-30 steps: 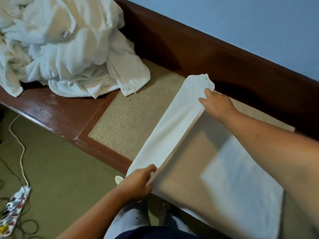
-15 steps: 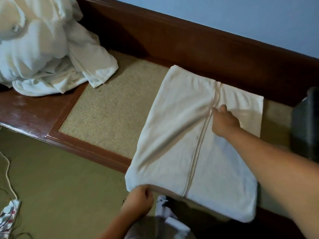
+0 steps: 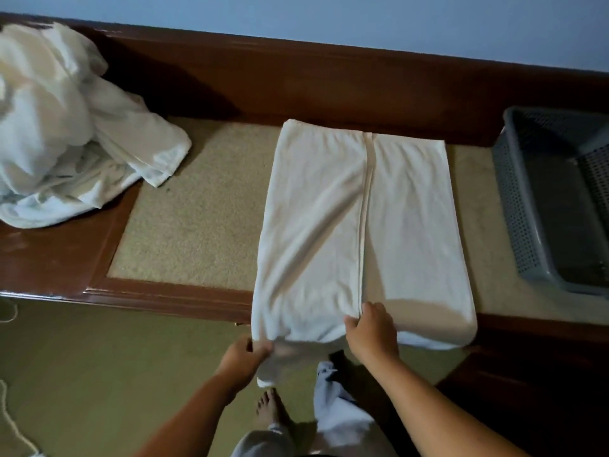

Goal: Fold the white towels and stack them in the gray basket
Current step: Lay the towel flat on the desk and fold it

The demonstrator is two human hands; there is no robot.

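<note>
While the folded towel (image 3: 362, 225) lies flat on the bench (image 3: 49, 258), I log the following.

Folded towel: white, long sides turned in so that their hemmed edges meet in a seam down the middle. It rests on the bench's tan inset (image 3: 197, 219), with its near end hanging over the front rail toward me.
Left hand (image 3: 242, 359): below the bench edge, pinching the towel's near-left corner where it hangs down; fingers curled into the cloth.
Right hand (image 3: 372, 331): on the near edge at the foot of the seam, fingers curled over the top layer and gripping it.
Gray basket (image 3: 514, 209): perforated plastic, on the bench at the far right, near the towel's right side but not touching it; partly cut off by the frame.
Pile of towels (image 3: 66, 133): white, crumpled and unfolded, at the left end of the bench, well apart from the folded one; one flap spills onto the inset.
Floor (image 3: 82, 374): olive carpet, with a pale cord (image 3: 10, 420) at the left edge.
Foot (image 3: 268, 410): bare, between my forearms.
Wall (image 3: 329, 21): pale blue, behind the bench's dark wooden back.
</note>
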